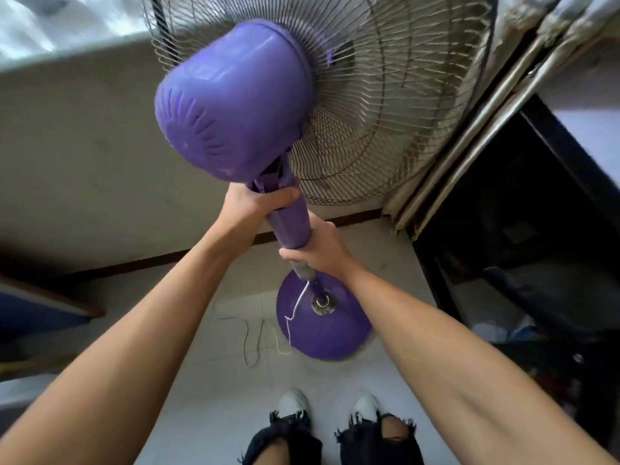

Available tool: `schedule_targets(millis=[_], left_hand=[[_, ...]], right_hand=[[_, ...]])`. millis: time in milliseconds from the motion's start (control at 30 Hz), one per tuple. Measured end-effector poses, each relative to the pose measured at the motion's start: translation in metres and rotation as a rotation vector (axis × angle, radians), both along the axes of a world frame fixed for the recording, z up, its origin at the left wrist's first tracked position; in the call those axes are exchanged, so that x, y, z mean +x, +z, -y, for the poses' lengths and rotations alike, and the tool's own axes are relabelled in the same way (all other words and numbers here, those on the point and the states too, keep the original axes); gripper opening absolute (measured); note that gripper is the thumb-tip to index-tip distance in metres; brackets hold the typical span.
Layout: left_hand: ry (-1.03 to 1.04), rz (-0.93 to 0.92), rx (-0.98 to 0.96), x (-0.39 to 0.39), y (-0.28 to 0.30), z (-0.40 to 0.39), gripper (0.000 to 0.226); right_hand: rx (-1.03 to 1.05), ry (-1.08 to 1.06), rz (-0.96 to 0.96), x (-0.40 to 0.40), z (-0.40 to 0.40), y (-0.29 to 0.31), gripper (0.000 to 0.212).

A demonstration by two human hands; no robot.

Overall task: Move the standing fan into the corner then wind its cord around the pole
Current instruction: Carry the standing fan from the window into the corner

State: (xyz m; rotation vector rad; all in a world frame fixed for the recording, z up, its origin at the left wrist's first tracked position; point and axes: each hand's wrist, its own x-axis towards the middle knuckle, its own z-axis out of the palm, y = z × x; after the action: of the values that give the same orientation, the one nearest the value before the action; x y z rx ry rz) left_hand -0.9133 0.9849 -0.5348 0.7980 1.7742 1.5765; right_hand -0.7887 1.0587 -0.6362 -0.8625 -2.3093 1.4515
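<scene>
At the left of the frame a pale wall is running down to a dark skirting line, and the white cord [265, 340] is lying in loose loops on the floor at lower centre, trailing from the purple base [330, 327] and not yet wound on anything. Right of that, the left hand [255, 209] is gripping the top of the purple pole [292, 226], fingers curled tight around it just under the motor housing [231, 102]. The pole's long axis is running from upper centre down toward the base, tilted slightly. The right hand [322, 246] is lying lower on the pole, fingers wrapped closed around its narrower metal section. The wire cage [385, 95] is nearly touching the ribbed door frame [469, 135] at upper right, where the corner seems to lie.
</scene>
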Motion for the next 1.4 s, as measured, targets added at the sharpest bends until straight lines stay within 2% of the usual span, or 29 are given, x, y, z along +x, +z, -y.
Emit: schedule_targets(millis=[100, 300, 467, 600, 667, 800, 933, 1167, 1300, 1400], left_hand=[[0.025, 0.029, 0.034, 0.001, 0.043, 0.024, 0.037], [0.138, 0.063, -0.031, 0.025, 0.11, 0.084, 0.03], [0.342, 0.065, 0.0, 0.042, 0.177, 0.123, 0.04], [0.499, 0.047, 0.071, 0.059, 0.233, 0.175, 0.033], [0.553, 0.037, 0.09, 0.068, 0.254, 0.202, 0.042], [0.755, 0.069, 0.127, 0.088, 0.302, 0.285, 0.066], [0.928, 0.106, 0.161, 0.109, 0.332, 0.366, 0.053], [1.217, 0.085, 0.305, 0.186, 0.366, 0.524, 0.057], [1.409, 0.06, 0.338, 0.241, 0.374, 0.611, 0.036], [1.528, 0.051, 0.34, 0.281, 0.378, 0.666, 0.03]], right_hand=[[0.035, 0.048, 0.034, 0.001, 0.019, 0.046, 0.044], [0.006, 0.149, 0.128, 0.014, 0.059, 0.112, 0.061], [0.047, 0.262, 0.124, 0.018, 0.09, 0.177, 0.056], [0.055, 0.406, 0.121, 0.018, 0.126, 0.23, 0.051], [0.042, 0.491, 0.132, 0.018, 0.145, 0.251, 0.05], [0.097, 0.696, 0.109, 0.007, 0.213, 0.301, 0.049], [0.181, 0.889, 0.082, -0.003, 0.285, 0.337, 0.043], [0.289, 1.205, 0.043, 0.02, 0.443, 0.374, 0.042], [0.325, 1.387, 0.016, 0.054, 0.539, 0.391, 0.043], [0.325, 1.497, 0.004, 0.081, 0.601, 0.396, 0.045]])
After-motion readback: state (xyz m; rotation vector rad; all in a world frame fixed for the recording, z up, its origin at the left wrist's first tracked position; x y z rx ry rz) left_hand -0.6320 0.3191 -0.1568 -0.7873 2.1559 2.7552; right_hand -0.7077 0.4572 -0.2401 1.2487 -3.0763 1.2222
